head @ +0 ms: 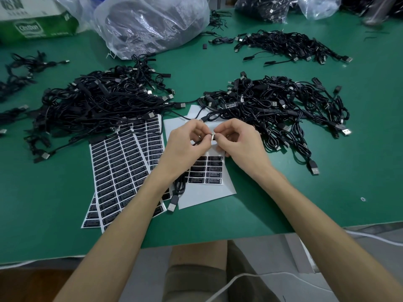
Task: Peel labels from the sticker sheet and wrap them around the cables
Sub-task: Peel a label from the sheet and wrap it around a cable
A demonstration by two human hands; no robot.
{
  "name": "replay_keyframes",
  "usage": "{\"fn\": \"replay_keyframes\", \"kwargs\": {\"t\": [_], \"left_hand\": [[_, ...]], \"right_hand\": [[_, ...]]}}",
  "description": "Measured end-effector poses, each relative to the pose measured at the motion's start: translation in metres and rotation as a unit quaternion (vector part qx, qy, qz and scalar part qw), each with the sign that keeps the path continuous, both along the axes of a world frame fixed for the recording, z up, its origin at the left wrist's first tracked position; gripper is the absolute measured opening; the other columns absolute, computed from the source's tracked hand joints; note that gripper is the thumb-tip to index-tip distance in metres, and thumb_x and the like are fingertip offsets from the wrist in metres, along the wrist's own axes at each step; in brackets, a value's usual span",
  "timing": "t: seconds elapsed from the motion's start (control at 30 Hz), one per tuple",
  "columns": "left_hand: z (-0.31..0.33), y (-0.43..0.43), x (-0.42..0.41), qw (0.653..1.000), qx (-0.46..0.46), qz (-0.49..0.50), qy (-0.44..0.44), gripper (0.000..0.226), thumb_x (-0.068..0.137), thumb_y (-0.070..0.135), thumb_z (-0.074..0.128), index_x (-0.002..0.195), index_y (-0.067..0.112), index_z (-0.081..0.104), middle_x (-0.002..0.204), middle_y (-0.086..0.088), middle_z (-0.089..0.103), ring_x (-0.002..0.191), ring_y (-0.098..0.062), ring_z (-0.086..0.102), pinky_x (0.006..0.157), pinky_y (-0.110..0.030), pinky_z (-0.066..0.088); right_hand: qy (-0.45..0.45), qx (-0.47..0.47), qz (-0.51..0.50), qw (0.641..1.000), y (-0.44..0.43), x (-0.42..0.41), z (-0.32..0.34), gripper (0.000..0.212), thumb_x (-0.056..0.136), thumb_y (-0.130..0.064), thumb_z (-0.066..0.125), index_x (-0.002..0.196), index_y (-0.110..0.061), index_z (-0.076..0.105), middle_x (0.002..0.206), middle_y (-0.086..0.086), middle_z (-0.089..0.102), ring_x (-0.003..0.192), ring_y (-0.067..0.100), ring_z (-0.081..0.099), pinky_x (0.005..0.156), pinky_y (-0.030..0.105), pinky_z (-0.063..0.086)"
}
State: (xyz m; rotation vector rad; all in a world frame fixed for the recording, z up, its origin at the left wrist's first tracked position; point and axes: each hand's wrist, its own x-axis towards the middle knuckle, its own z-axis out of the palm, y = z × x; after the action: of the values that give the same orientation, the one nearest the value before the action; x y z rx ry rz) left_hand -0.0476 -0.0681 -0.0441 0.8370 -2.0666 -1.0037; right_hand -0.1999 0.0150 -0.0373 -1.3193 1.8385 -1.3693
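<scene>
My left hand and my right hand meet above a partly used sticker sheet and pinch a small black part of a cable between their fingertips. A label on that part cannot be made out. The rest of that cable hangs down under my left wrist, its USB plug lying on the sheet's lower left. Black labels remain in the sheet's lower rows. Full sticker sheets lie fanned out to the left.
Large heaps of black USB cables lie left and right on the green table; a smaller heap sits further back. Clear plastic bags and a cardboard box stand at the back. The table's front edge runs below my forearms.
</scene>
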Motion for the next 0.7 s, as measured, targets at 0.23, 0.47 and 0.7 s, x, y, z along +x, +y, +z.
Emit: {"fn": "replay_keyframes", "kwargs": {"t": [0.23,0.47,0.7], "left_hand": [[0.0040,-0.0006,-0.0003,0.997,0.072,0.033,0.022,0.005,0.095,0.008,0.066,0.096,0.013,0.064,0.072,-0.005,0.067,0.051,-0.011,0.060,0.051,-0.020,0.048],[0.0062,-0.0025,0.0010,0.991,0.121,0.036,0.051,0.004,0.099,0.008,0.064,0.100,0.005,0.062,0.066,-0.010,0.064,0.043,-0.014,0.051,0.040,-0.025,0.042],[0.0055,-0.0031,0.0016,0.990,0.129,0.004,0.063,0.007,0.099,0.009,0.066,0.101,0.002,0.064,0.066,-0.009,0.064,0.048,-0.013,0.052,0.041,-0.024,0.043]], "right_hand": [[-0.013,-0.012,-0.019,1.000,0.0010,-0.0008,0.0006,0.004,0.099,-0.017,0.064,0.099,-0.018,0.068,0.083,0.001,0.073,0.055,0.001,0.063,0.059,0.016,0.048],[-0.033,-0.014,-0.025,0.999,0.0014,-0.0012,0.0001,0.005,0.102,-0.019,0.061,0.105,-0.017,0.066,0.089,0.005,0.074,0.055,0.001,0.064,0.058,0.018,0.050],[-0.084,-0.024,0.030,0.996,-0.0012,-0.0010,-0.0033,0.010,0.105,-0.018,0.060,0.108,-0.014,0.068,0.087,0.005,0.074,0.066,0.014,0.071,0.056,0.021,0.052]]}}
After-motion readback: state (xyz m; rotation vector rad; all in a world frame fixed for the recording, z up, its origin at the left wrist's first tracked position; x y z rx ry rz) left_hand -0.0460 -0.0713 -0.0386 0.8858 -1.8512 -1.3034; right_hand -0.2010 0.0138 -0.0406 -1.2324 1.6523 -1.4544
